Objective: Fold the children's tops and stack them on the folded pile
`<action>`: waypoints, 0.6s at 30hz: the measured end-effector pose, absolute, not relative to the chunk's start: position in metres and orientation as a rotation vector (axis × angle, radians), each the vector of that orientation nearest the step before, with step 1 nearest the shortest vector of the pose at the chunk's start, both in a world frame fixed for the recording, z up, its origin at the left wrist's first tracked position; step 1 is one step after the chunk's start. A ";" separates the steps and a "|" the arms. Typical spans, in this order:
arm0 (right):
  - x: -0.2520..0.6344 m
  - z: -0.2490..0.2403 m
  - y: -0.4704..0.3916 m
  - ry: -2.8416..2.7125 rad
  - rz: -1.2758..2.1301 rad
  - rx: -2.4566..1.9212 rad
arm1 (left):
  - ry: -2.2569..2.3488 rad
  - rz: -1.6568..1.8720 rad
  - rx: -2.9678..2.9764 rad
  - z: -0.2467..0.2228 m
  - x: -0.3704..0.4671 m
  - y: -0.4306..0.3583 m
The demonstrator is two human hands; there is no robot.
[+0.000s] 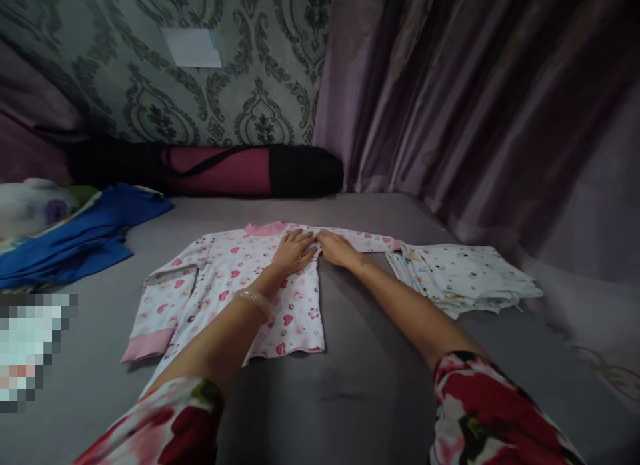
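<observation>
A child's long-sleeved shirt (235, 265), white with pink collar, pink cuffs and red heart prints, lies spread on the grey bed sheet. My left hand (295, 250) rests flat on its upper part near the shoulder, fingers spread. Close beside it, my right hand (336, 248) has its fingers bent together on the base of the sleeve, by the armpit. That sleeve stretches out to the right, its cuff touching a stack of folded white printed clothes (465, 271). The other sleeve hangs bent downward at the left.
A blue garment (95, 228) and a white plush toy (25, 208) lie at the left. Along the wall rests a long black and maroon bag (220, 171). Purple curtains (425, 105) hang at the right. A pixelated patch (30, 345) covers something at lower left.
</observation>
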State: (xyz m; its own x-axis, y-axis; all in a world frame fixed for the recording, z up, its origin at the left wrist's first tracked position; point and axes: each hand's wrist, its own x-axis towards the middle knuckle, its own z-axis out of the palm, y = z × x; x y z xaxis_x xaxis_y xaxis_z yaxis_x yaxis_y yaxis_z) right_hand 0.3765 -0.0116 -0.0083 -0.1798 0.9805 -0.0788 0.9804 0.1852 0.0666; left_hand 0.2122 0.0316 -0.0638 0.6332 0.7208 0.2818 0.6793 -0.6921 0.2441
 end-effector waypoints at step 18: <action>0.509 0.007 0.011 1.514 -0.365 2.515 | 1.168 0.576 2.687 -0.067 0.212 0.034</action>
